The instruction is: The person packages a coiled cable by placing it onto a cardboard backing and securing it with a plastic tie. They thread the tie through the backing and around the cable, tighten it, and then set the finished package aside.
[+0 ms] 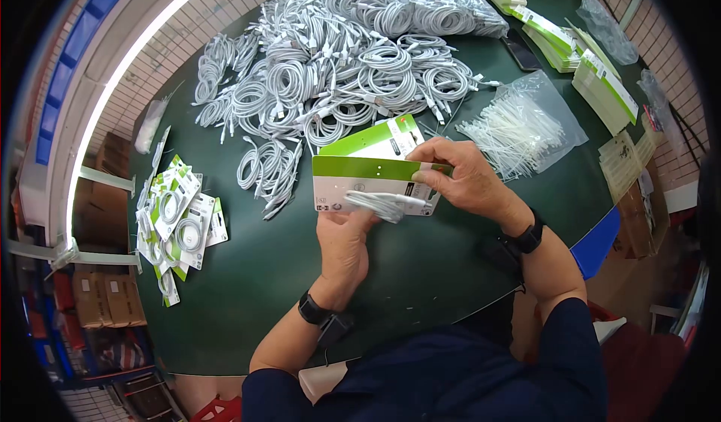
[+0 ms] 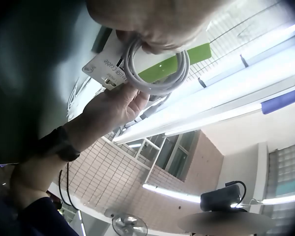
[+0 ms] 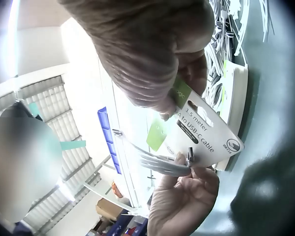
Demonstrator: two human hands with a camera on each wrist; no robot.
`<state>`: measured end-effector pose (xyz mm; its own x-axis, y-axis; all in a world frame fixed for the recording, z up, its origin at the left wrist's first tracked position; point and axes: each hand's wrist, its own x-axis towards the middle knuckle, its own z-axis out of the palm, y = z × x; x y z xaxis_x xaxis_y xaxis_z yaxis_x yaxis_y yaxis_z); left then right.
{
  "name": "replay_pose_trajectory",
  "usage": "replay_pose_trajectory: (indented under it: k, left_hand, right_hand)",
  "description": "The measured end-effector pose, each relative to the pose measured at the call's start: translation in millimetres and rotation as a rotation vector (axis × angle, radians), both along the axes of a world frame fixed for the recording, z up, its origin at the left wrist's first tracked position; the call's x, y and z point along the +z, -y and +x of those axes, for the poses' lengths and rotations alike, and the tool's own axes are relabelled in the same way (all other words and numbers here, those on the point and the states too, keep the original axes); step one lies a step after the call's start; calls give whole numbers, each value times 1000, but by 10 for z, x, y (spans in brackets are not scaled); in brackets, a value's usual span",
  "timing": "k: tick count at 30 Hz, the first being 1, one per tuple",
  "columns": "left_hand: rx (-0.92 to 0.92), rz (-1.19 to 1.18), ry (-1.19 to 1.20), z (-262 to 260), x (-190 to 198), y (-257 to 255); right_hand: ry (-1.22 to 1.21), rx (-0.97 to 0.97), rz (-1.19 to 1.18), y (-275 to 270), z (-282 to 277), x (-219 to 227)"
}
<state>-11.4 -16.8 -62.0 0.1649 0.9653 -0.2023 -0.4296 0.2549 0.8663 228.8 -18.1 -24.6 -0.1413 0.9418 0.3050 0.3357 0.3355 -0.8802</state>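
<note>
Left hand (image 1: 344, 245) drawn narrow, holding one coil (image 1: 379, 206) in front of the lower face of one card (image 1: 338, 185). Right hand (image 1: 466, 178) pinches the same card near its upper right corner. Card is held above the table (image 1: 420, 272); whether coil touches it all round, cannot tell.

Step, as judged: setting coil to card. Best done with loops pressed flat and even, plug ends clear of the print, right pinch light so the card does not crease.

Counts, outward: one stack (image 1: 375, 146) of cards just behind; one tie bag (image 1: 518, 125); one phone (image 1: 520, 52); at least three more stacks (image 1: 552, 43) farther right; loose coils (image 1: 323, 46), too many to count; carded coils (image 1: 173, 230) heaped at left, overlapping, at least four.
</note>
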Motion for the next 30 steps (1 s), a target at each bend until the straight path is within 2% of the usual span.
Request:
replay_pose_trajectory:
  k: [1,4,6,8,12,16,17,21,24,27,30]
  left_hand:
    - [3,-19,-40,-46,33,10]
    - [154,413,-223,-188,2,14]
    - [132,761,-654,-398,68,-24]
    - [38,1117,-989,-421,374,-72]
    - [-259,1154,-1120,-309,594,-134]
    - [-404,1019,-1114,-281,527,-233]
    - [-339,1041,-1048,-264,494,-241]
    - [-289,1026,-929,-293,320,-251]
    - [-229,1088,-889,-279,216,-230]
    - [-190,1139,-881,-222,163,-215]
    - [-106,1208,-895,-157,179,-212]
  right_hand:
    - [-17,-24,-16,-1,11,7]
    - [-23,-52,-61,-2,81,33]
    - [1,-44,-88,1,78,53]
    - [46,-21,-90,9,53,69]
    - [68,29,-90,15,-6,-15]
    - [115,72,-96,14,-13,-14]
    - [112,79,-105,10,-9,-17]
    - [144,98,-135,-12,29,-36]
    - [-102,80,-123,-7,-28,-53]
    - [59,40,36,31,-84,65]
    - [225,74,347,3,-111,-14]
